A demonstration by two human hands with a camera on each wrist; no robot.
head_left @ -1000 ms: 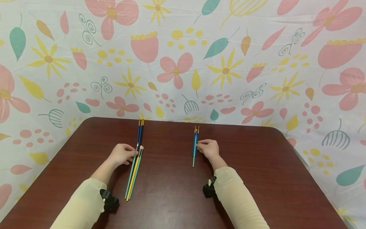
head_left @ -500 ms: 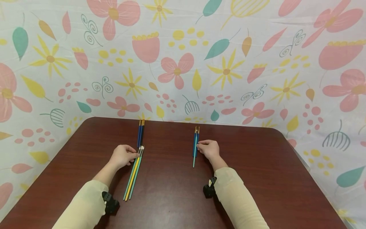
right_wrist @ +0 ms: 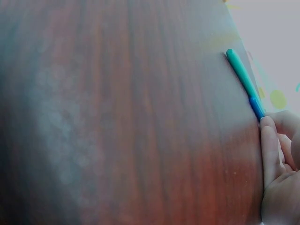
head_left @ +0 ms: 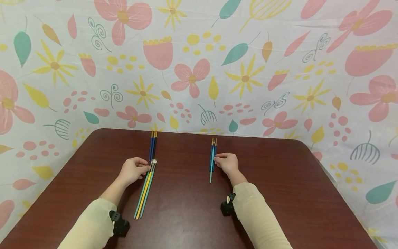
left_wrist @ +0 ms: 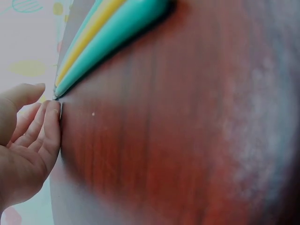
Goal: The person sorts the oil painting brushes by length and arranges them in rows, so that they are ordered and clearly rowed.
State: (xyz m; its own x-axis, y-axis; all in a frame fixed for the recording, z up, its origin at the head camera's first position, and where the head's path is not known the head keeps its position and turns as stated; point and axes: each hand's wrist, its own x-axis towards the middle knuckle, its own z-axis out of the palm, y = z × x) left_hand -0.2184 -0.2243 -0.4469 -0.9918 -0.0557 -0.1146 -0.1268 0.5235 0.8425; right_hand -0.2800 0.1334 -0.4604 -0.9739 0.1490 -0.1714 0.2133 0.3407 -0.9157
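- Our left hand [head_left: 134, 169] stays loose, thumb apart from straight fingers, its fingertips at the far ends of the left brushes.
- Just right of it, our green and yellow brushes [head_left: 144, 197] lie together on the desk [head_left: 183, 197], handles toward us.
- Dark brushes [head_left: 151, 147] lie just beyond.
- Well apart, we see blue brushes [head_left: 211, 160].
- Our right hand [head_left: 227, 163] touches their right side, fingers narrow; we cannot tell whether it pinches one.

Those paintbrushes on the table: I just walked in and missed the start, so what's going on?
A person's left hand is near the bristle ends of two green brushes and a yellow brush on the table. Dark brushes lie just beyond. Their right hand is at a separate group of blue brushes.
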